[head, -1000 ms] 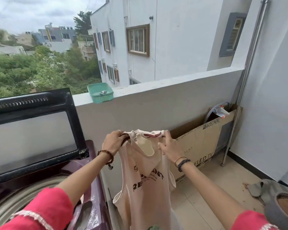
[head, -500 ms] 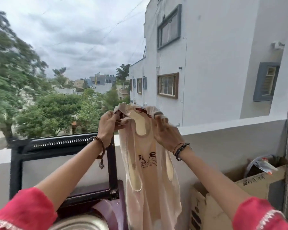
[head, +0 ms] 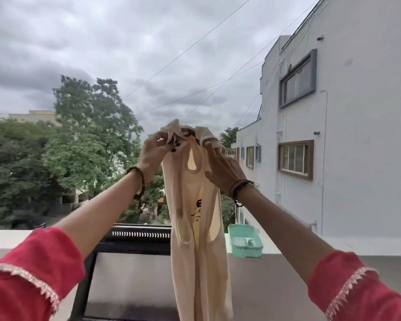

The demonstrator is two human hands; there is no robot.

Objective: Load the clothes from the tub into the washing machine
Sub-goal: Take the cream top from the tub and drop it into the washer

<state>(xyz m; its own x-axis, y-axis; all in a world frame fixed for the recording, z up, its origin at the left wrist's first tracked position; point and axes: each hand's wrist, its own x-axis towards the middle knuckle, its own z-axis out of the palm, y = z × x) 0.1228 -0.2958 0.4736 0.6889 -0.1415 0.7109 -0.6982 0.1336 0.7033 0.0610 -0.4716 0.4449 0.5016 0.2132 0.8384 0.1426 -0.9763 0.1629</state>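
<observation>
The left hand point(head: 153, 151) and the right hand point(head: 220, 166) each pinch a shoulder of the cream top point(head: 196, 218), which hangs straight down between them.

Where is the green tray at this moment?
In the head view, the green tray sits on the parapet ledge, lower right of centre, just right of the hanging cream vest, below the right hand.
</observation>
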